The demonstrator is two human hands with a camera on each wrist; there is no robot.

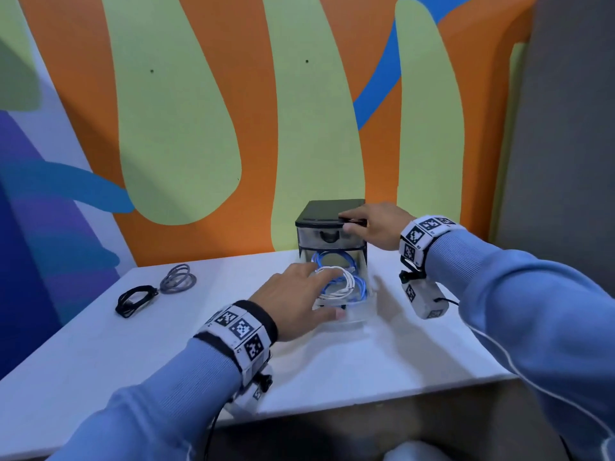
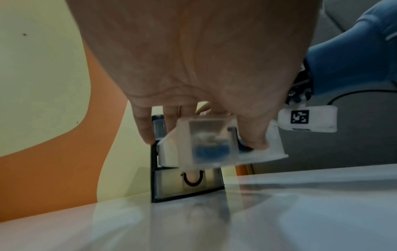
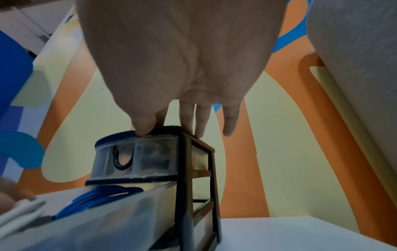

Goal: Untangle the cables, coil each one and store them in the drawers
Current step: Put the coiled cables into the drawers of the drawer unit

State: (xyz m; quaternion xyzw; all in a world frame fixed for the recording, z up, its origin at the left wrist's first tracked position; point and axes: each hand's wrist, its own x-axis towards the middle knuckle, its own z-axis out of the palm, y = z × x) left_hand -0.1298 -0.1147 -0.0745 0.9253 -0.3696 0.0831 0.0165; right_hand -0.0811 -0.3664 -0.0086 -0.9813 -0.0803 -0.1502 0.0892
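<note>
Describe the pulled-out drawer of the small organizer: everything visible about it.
The pulled-out drawer is translucent, frosted-looking plastic, the middle one of the black-framed organizer, extended toward the person above the white table. Inside lie a coiled blue cable and a coiled white cable on top. The left hand grips its front end, thumb on one side and fingers on the other. The right hand rests on the organizer's top, not on the drawer.
</note>
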